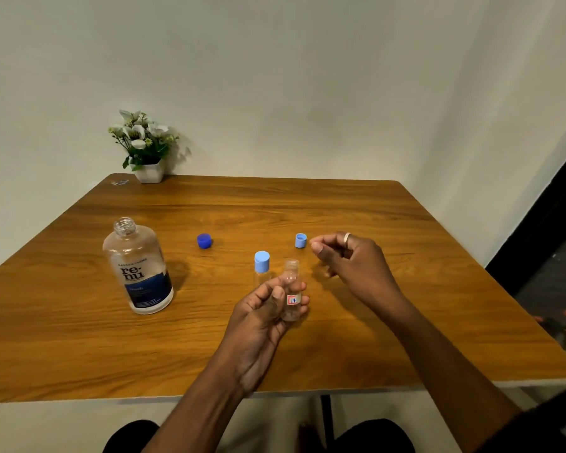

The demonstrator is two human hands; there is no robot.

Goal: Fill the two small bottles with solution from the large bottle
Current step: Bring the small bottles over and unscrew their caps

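Observation:
The large clear bottle point(138, 266) with a dark blue "renu" label stands uncapped at the left of the wooden table point(111, 348). Its dark blue cap point(204, 240) lies to its right. My left hand point(263, 317) grips a small clear uncapped bottle point(292, 289) with a red sticker, held above the table. Just behind it stands the second small bottle point(261, 268), closed with a light blue cap. A loose light blue cap point(300, 240) lies upside down on the table. My right hand point(350, 259) hovers just right of that cap, fingers loosely curled, holding nothing.
A white pot of artificial flowers point(146, 148) stands at the table's far left corner against the wall. A small scrap point(120, 182) lies beside it. The table's near edge runs just above my knees.

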